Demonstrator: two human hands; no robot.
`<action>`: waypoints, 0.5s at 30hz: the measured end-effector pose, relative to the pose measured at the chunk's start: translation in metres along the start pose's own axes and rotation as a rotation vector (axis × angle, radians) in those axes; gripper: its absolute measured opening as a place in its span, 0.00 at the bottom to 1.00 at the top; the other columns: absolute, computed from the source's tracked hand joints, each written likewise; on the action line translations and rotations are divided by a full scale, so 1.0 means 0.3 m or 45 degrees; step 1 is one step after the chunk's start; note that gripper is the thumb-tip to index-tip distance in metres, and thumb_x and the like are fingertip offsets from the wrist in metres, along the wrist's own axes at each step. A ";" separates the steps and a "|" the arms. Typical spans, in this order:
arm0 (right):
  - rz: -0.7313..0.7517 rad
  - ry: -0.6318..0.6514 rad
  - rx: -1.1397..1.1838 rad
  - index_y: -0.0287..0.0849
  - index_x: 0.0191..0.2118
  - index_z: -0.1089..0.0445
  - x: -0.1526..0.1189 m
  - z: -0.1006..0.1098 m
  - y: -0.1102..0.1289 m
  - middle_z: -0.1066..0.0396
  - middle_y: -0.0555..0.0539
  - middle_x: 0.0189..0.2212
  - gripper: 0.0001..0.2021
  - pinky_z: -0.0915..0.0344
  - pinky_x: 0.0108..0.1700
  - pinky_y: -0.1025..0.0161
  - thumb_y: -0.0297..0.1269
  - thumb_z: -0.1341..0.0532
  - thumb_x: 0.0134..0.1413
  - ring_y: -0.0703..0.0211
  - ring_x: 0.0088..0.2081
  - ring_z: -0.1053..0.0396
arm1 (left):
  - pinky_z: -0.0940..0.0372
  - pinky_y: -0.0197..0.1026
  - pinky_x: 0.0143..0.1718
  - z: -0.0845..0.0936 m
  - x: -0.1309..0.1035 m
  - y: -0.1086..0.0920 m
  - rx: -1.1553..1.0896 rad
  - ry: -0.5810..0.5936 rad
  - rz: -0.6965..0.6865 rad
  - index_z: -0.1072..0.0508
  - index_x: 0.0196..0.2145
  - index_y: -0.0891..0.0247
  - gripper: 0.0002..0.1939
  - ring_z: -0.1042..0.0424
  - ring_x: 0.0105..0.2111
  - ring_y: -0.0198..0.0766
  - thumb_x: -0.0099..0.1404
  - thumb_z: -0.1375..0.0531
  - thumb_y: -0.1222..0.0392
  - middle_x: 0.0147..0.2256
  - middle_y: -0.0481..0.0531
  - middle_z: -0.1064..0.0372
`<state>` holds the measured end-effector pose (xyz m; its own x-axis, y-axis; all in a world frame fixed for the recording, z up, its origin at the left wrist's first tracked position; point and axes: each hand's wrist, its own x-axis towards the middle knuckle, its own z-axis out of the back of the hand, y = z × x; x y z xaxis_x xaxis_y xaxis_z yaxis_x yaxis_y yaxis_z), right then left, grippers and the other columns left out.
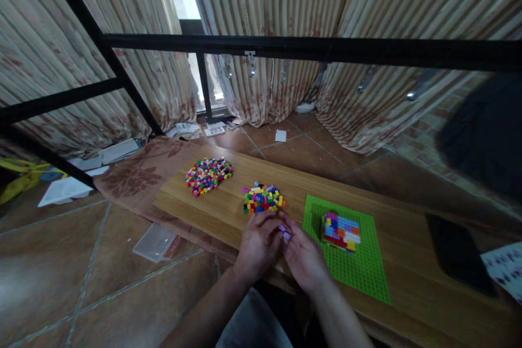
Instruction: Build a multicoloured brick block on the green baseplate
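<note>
Small purple toy bricks (285, 232) sit between my two hands, just over the near edge of the wooden board. My right hand (304, 255) is turned palm up, its fingers curled around them. From the other side my left hand (258, 244) bends its fingers in and pinches at the same bricks; its fingertips are partly hidden. Right beyond my hands lies a small pile of mixed bricks (264, 197). On a green baseplate (373, 261) to the right stands a layered block of colourful bricks (341, 231).
A larger heap of small bricks (209, 174) lies at the board's (228, 220) left end. A dark flat object (459, 253) rests at the right, near a patterned white sheet (508, 269). On the floor is a clear plastic box (155, 242). A black metal bar (285, 50) crosses behind.
</note>
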<state>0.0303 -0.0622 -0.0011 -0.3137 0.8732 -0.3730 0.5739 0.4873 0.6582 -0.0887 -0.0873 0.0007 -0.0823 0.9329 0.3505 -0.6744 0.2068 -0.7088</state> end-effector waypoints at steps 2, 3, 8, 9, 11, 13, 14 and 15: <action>0.010 -0.003 0.003 0.47 0.42 0.24 -0.008 0.004 0.000 0.26 0.48 0.49 0.14 0.33 0.50 0.62 0.44 0.34 0.49 0.57 0.51 0.31 | 0.34 0.50 0.51 0.002 -0.001 -0.008 0.002 0.013 0.000 0.24 0.39 0.57 0.09 0.31 0.48 0.43 0.63 0.42 0.63 0.48 0.55 0.30; 0.010 -0.009 0.006 0.47 0.41 0.24 -0.012 0.008 0.000 0.26 0.48 0.48 0.13 0.33 0.49 0.63 0.43 0.33 0.48 0.58 0.50 0.31 | 0.34 0.50 0.51 0.003 -0.001 -0.013 -0.007 0.018 0.008 0.24 0.38 0.57 0.08 0.31 0.48 0.44 0.63 0.41 0.63 0.47 0.55 0.30; 0.005 -0.072 0.037 0.46 0.38 0.23 -0.048 0.040 -0.008 0.23 0.48 0.41 0.13 0.33 0.44 0.65 0.40 0.30 0.42 0.61 0.42 0.28 | 0.33 0.46 0.50 0.004 -0.004 -0.043 -0.133 0.051 0.076 0.27 0.35 0.58 0.05 0.29 0.47 0.42 0.63 0.43 0.64 0.45 0.54 0.28; 0.003 -0.091 0.039 0.45 0.37 0.23 -0.061 0.049 -0.011 0.23 0.48 0.38 0.13 0.33 0.43 0.65 0.39 0.29 0.41 0.61 0.40 0.27 | 0.32 0.44 0.48 0.002 -0.004 -0.049 -0.165 0.066 0.098 0.28 0.36 0.59 0.05 0.28 0.45 0.41 0.64 0.43 0.63 0.43 0.54 0.28; 0.007 -0.150 0.018 0.44 0.36 0.24 -0.090 0.072 -0.014 0.23 0.48 0.33 0.14 0.33 0.37 0.64 0.39 0.28 0.38 0.61 0.33 0.28 | 0.32 0.41 0.44 -0.005 -0.002 -0.061 -0.225 0.098 0.151 0.29 0.37 0.59 0.05 0.27 0.41 0.39 0.65 0.44 0.62 0.39 0.52 0.27; 0.028 -0.241 -0.024 0.43 0.34 0.24 -0.120 0.095 -0.010 0.24 0.49 0.29 0.15 0.36 0.30 0.66 0.40 0.28 0.36 0.64 0.27 0.31 | 0.31 0.39 0.41 -0.017 0.005 -0.075 -0.286 0.128 0.185 0.29 0.36 0.60 0.04 0.26 0.37 0.37 0.66 0.44 0.61 0.35 0.50 0.27; 0.048 -0.291 -0.044 0.43 0.34 0.24 -0.133 0.107 -0.004 0.25 0.50 0.28 0.15 0.38 0.28 0.67 0.40 0.27 0.35 0.66 0.25 0.33 | 0.32 0.38 0.40 -0.025 0.011 -0.084 -0.313 0.143 0.188 0.29 0.35 0.60 0.04 0.26 0.36 0.36 0.66 0.44 0.61 0.34 0.49 0.27; 0.072 -0.336 -0.058 0.43 0.33 0.24 -0.145 0.117 0.003 0.25 0.50 0.26 0.16 0.39 0.26 0.68 0.40 0.27 0.34 0.67 0.23 0.35 | 0.32 0.37 0.39 -0.034 0.019 -0.095 -0.332 0.158 0.181 0.29 0.35 0.60 0.05 0.26 0.35 0.35 0.66 0.44 0.61 0.33 0.49 0.27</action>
<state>0.0711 -0.1000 -0.0072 -0.0704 0.8697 -0.4885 0.5482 0.4428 0.7095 -0.0625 -0.0849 0.0166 -0.0615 0.9834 0.1708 -0.4502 0.1254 -0.8841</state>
